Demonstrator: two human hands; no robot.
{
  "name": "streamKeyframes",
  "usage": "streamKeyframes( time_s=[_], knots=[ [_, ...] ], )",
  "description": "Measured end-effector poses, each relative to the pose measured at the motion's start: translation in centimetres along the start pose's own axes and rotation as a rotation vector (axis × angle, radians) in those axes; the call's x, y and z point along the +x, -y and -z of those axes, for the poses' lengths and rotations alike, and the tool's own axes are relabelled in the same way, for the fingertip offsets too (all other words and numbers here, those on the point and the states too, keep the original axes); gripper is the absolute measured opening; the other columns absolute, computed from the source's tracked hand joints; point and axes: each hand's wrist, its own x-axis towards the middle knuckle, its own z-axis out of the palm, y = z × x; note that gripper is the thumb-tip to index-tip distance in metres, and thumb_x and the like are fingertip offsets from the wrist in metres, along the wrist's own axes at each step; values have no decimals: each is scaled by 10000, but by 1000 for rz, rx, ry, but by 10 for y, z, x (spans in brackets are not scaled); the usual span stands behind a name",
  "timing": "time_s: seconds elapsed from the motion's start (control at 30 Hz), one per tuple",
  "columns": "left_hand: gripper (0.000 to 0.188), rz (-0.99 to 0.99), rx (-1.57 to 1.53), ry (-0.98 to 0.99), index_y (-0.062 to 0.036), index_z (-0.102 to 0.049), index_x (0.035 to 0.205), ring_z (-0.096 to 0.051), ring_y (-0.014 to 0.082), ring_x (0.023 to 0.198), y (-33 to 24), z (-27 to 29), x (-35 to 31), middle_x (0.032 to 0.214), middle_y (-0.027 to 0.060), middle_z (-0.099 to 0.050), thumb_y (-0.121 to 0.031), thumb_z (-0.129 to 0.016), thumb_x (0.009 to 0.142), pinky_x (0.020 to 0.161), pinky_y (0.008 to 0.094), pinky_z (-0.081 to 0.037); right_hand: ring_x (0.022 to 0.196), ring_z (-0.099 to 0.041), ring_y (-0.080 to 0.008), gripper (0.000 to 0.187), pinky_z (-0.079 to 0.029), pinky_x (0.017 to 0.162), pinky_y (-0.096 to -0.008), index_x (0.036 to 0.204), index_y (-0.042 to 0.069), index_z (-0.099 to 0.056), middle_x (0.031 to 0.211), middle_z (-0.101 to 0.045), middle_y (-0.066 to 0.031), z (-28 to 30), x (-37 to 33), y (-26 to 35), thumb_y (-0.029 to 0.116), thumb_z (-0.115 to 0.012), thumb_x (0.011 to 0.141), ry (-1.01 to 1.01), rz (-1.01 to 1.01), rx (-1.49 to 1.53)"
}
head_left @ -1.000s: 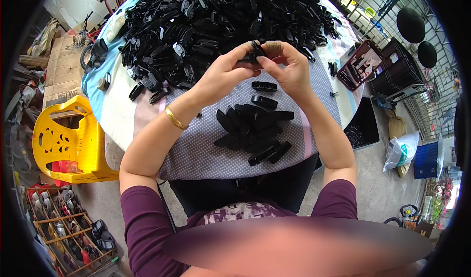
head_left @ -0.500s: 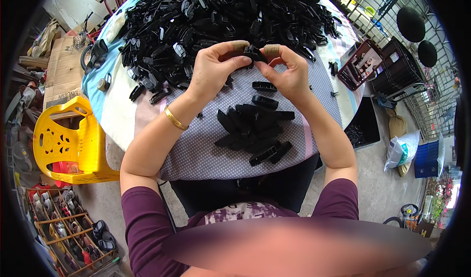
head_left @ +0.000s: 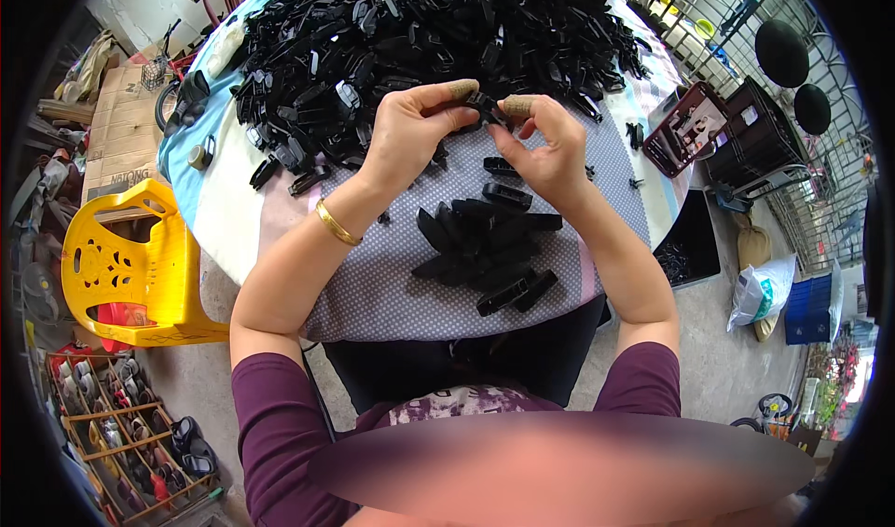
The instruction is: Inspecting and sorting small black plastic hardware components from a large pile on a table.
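Note:
Between my two hands is a small black plastic part [head_left: 484, 105], held above the near edge of a big heap. My left hand [head_left: 410, 131], with a gold bangle on its wrist, pinches the part between thumb and wrapped index finger. From the other side my right hand [head_left: 543, 140] grips it, its index finger also wrapped in tan tape. The part's exact kind is hard to make out. Closer to me lies a small pile of black plastic pieces [head_left: 485, 242] on the dotted cloth. Beyond my hands spreads the large heap of similar black parts [head_left: 419, 33].
A phone [head_left: 687, 128] leans at the table's right, beside a black crate [head_left: 760, 131]. At the left stand a yellow plastic chair [head_left: 121, 266] and a shoe rack [head_left: 117, 434]. A small round container [head_left: 199, 156] sits on the table's left edge. Below the right edge is a black bin [head_left: 690, 238].
The black part has turned between my fingers, and my hands have shifted slightly. The piles look the same.

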Motion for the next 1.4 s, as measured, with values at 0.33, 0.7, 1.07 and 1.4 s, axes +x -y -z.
streamKeyframes(
  time_s=[0.33,0.7,1.07,1.4],
  knots=[
    [338,-11,-172,49,30,-565,1164,-598,114,921,3,-7,-2,1030,94,-644,-32,-613,836,847,224,-475,670,-592,-132,255,-461,576,-227,893,20,-604,821,-636,-47,-7,2,11,105,-754,706,-3,-98,-101],
    [219,-106,-92,205,-4,-654,1037,-592,129,897,5,4,2,938,47,-628,-9,-612,822,833,231,-466,646,-604,-91,267,-476,592,-218,1007,-38,-619,731,-647,-77,1,-3,11,99,-685,787,291,-223,93],
    [427,-86,487,725,-104,-601,1156,-594,163,783,-20,-31,-21,1021,97,-650,-82,-698,741,678,282,-493,865,-613,-190,335,-486,756,-293,1074,38,-623,937,-655,-102,43,0,-78,219,-647,794,399,-399,-55],
    [219,-458,1350,189,-21,-626,894,-490,272,918,38,-1,17,1009,97,-575,-110,-681,702,803,364,-436,862,-615,-281,267,-489,778,-360,966,83,-658,941,-652,-118,42,3,-88,244,-669,753,249,-311,-653]
  ],
)
